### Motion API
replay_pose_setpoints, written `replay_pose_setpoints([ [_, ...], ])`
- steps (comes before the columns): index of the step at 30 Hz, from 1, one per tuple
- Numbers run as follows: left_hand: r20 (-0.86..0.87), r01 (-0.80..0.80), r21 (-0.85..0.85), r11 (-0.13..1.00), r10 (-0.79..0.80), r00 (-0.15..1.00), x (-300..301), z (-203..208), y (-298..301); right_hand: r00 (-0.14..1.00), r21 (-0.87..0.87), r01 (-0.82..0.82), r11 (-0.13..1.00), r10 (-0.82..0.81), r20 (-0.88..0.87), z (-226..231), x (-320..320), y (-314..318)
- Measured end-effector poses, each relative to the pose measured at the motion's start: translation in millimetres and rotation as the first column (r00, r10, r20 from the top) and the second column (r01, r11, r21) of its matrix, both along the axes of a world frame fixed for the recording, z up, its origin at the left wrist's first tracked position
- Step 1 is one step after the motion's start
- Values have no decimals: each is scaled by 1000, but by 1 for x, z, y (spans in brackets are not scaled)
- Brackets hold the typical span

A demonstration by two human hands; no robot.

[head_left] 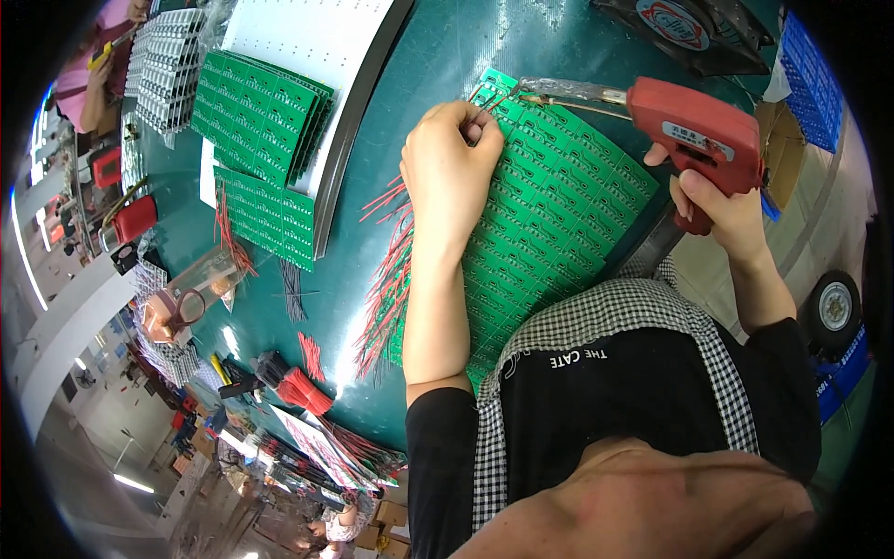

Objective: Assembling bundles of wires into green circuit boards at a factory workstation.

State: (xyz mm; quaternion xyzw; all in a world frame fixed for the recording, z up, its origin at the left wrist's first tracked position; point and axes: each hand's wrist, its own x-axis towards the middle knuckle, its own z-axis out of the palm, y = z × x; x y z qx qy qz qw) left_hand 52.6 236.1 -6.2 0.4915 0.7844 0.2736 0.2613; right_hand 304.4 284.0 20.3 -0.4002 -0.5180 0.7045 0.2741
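Note:
A large green circuit board panel (559, 210), printed with many small repeating units, lies slanted on the table in front of me. My left hand (456, 154) is closed in a pinch at the panel's far left corner, on a thin red wire (480, 97). My right hand (722, 207) grips the handle of a red soldering gun (698, 126). Its long tip, partly wrapped in clear film, reaches left to the same corner, close to my left fingertips. Red and black wires (389, 284) hang in a row along the panel's left edge, beside my left forearm.
Stacked green circuit boards (256, 112) stand left on a white sheet (303, 33). Bundled red wires (305, 391) and a clear cylindrical container (200, 279) lie nearer on the green table (349, 233). A black round fan-like device (684, 28) sits at the far right, near blue bins (805, 84).

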Motion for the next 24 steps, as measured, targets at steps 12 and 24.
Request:
replay_pose_setpoints([
  [12, -89, 15, -44, 999, -19, 996, 4, 7, 1, 999, 1, 35, 999, -35, -17, 2, 2, -1],
  [24, 8, 35, 145, 989, -37, 999, 11, -1, 10, 999, -18, 36, 999, -36, 18, -3, 0, 3],
])
